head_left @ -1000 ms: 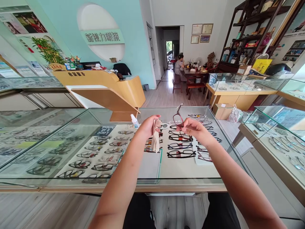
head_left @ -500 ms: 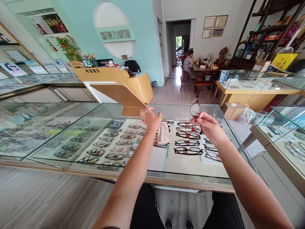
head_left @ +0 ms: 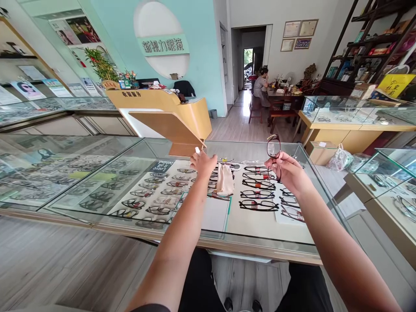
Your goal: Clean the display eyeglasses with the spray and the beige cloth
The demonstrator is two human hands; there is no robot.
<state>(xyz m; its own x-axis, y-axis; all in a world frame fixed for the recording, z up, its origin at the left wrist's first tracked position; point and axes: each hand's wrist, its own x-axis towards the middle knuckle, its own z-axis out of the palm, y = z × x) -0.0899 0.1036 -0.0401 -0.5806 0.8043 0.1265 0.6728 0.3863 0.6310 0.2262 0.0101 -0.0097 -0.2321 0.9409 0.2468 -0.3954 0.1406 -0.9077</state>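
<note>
Held upright above the glass counter is a pair of eyeglasses (head_left: pixel 273 147) with a dark red frame, pinched in the fingers of my right hand (head_left: pixel 287 170). My left hand (head_left: pixel 204 164) is reached forward over the counter, with a small white object (head_left: pixel 197 150) at its fingertips; its kind does not show. Just beyond that hand stands a tilted wooden panel on a base (head_left: pixel 169 125), close to the fingers. A beige cloth pouch (head_left: pixel 225 180) lies between my two hands.
Rows of eyeglasses (head_left: pixel 259 194) fill the glass display counter (head_left: pixel 107 225) below my arms. A white sheet with a teal edge (head_left: pixel 214 212) lies near the pouch. Farther back are a wooden reception desk (head_left: pixel 195 119), more display cases (head_left: pixel 354 125) and a seated person (head_left: pixel 260 89).
The small white object now shows at my left fingertips. My right hand still holds the eyeglasses, turned slightly. The whole view has shifted a little to the right.
</note>
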